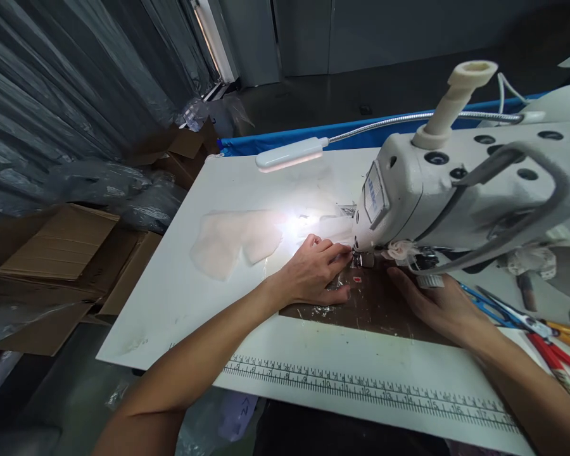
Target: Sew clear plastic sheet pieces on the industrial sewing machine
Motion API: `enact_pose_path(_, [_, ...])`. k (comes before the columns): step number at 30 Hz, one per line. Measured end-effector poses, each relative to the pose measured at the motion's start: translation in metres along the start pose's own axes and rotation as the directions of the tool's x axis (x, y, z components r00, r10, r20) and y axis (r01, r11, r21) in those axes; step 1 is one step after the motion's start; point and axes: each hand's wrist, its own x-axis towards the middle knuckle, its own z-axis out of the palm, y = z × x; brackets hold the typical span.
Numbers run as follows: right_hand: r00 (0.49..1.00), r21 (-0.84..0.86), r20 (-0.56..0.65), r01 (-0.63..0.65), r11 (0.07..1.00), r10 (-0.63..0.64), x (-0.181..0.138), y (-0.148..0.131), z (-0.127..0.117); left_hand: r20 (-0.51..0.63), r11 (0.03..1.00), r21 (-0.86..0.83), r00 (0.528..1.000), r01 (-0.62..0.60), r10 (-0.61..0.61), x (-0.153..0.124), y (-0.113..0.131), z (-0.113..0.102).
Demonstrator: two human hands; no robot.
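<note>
At the presser foot [362,258] of a white sewing machine [408,183], my left hand [319,272] rests with bent fingers and its thumb held apart. Its fingertips lie close to the needle area; pale, thin fabric [335,228] shows just behind them, and whether they touch it is hidden. My right hand [439,310] lies palm down right of the foot, a finger stretched over the brown machine bed [375,310]. The machine head hides part of it, and I see nothing held there. A beige cut fabric piece [232,240] lies flat on the white table [171,310], left of my left hand.
A lit lamp [292,155] hangs over the table on a flexible neck. Blue-handled scissors [498,307] and red-handled pliers or snips [555,358] lie at the right. A printed ruler [351,386] runs along the front edge. Cardboard boxes [61,253] stand left.
</note>
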Motion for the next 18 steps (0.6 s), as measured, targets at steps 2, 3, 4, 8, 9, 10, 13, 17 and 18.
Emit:
enact_pose_path(2, [1.000,-0.023,-0.014,-0.016,1.000,0.016,0.000,-0.002,0.000,-0.024,0.999,-0.029,1.000,0.018,-0.019,0.000,0.000,0.001])
enact_pose_path(3, [1.000,-0.030,-0.019,-0.018,0.999,0.017,0.000,-0.002,0.001,-0.044,0.999,-0.043,0.999,0.027,-0.029,-0.001,0.000,0.002])
enact_pose_path(4, [0.999,-0.035,-0.029,-0.019,0.999,0.018,0.000,-0.003,0.002,-0.072,0.998,-0.056,0.996,0.039,-0.043,-0.002,0.001,0.003])
enact_pose_path(8, [0.999,-0.055,-0.039,0.014,0.998,-0.016,-0.001,-0.004,0.008,-0.227,0.988,-0.076,0.963,0.131,-0.145,-0.004,0.003,0.006])
enact_pose_path(9, [0.999,-0.067,-0.042,0.025,0.997,-0.028,-0.002,-0.003,0.011,-0.244,0.985,-0.074,0.955,0.154,-0.167,-0.003,0.002,0.007])
enact_pose_path(10, [0.998,-0.085,-0.048,0.037,0.996,-0.041,-0.004,-0.001,0.013,-0.239,0.983,-0.068,0.954,0.171,-0.182,-0.001,0.000,0.006])
enact_pose_path(13, [0.995,-0.171,-0.065,0.062,0.983,-0.074,-0.008,0.011,0.022,-0.089,0.969,-0.055,0.966,0.239,-0.243,0.016,-0.018,0.001])
enact_pose_path(17, [0.987,-0.322,-0.002,0.151,0.934,-0.160,-0.008,0.036,0.030,0.108,0.912,-0.101,0.915,0.399,-0.388,0.053,-0.061,-0.008])
enact_pose_path(18, [0.985,-0.348,0.008,0.162,0.923,-0.170,-0.007,0.041,0.032,0.104,0.905,-0.103,0.910,0.412,-0.402,0.062,-0.073,-0.009])
